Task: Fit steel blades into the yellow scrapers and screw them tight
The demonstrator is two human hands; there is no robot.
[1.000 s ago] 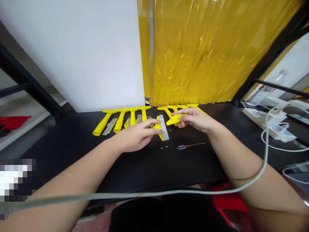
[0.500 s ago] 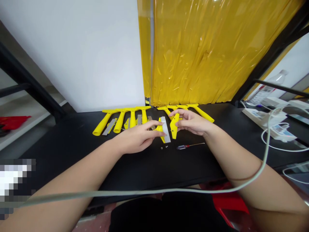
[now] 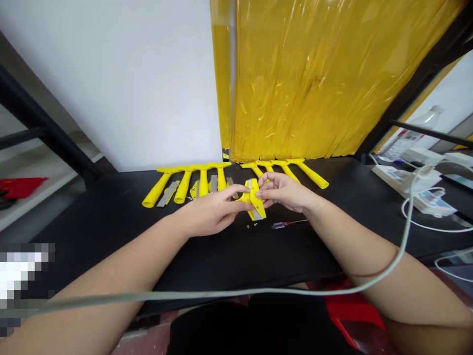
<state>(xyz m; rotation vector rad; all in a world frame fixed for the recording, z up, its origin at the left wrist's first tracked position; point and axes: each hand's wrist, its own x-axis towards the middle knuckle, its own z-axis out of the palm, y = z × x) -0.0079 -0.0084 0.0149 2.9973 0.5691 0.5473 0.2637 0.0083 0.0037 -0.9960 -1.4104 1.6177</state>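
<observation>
My left hand (image 3: 216, 209) is closed on a yellow scraper (image 3: 245, 197), its head turned to the right. A grey metal blade (image 3: 258, 215) lies against that head, mostly covered. Over the blade sits a yellow cover plate (image 3: 255, 195) with small holes, pinched between the thumb and fingers of my right hand (image 3: 279, 192). A small nut (image 3: 248, 227) and a screw (image 3: 255, 225) lie on the black table just below. Close under my right wrist rests a screwdriver (image 3: 281, 225), its shaft partly hidden by the arm.
Several yellow scraper handles (image 3: 157, 190) line the back of the black table (image 3: 221, 261), with blades (image 3: 168, 194) and cover plates between them. Power strips (image 3: 414, 190) and a bottle (image 3: 412, 133) stand at right. A pale cable (image 3: 207, 294) crosses in front of my arms.
My right hand has moved left, bringing the yellow cover plate from beside the blade onto it. My left hand keeps its hold on the scraper.
</observation>
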